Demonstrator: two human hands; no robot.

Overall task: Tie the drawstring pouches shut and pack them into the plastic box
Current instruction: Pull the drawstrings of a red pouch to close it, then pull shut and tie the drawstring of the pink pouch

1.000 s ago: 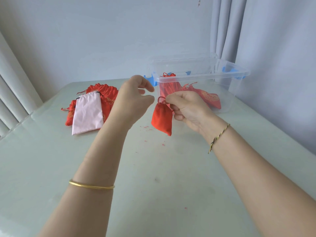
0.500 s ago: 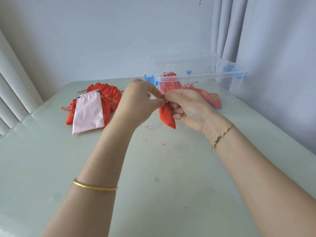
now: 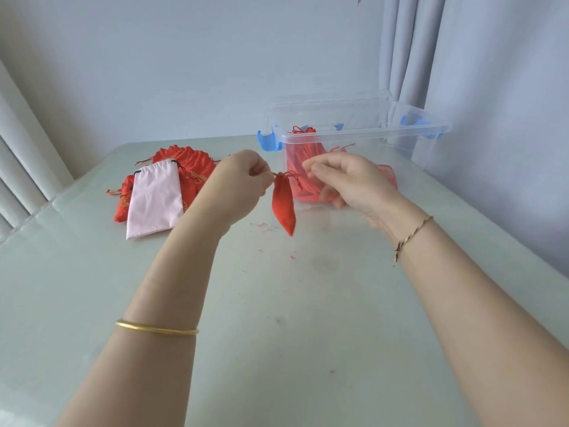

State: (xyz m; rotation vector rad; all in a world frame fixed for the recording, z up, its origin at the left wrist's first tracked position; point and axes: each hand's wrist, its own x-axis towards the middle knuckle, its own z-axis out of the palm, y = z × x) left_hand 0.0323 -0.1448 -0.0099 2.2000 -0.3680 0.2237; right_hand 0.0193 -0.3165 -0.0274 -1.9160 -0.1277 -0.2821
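Over a pale desk, centre frame, the left hand and right hand each pinch an end of a red drawstring. Touching half a second ago, they have now drawn apart, cinching the small red pouch dangling between them; knotting likely comes next. Behind at left lies a heap of loose pouches; at upper right, the clear plastic box holds others.

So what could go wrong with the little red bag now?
The pouch hangs above the table by its cord, pinched by the left hand; a slip could drop it. The right hand is blurred, so its hold is unclear; a loose knot might open later in the box.
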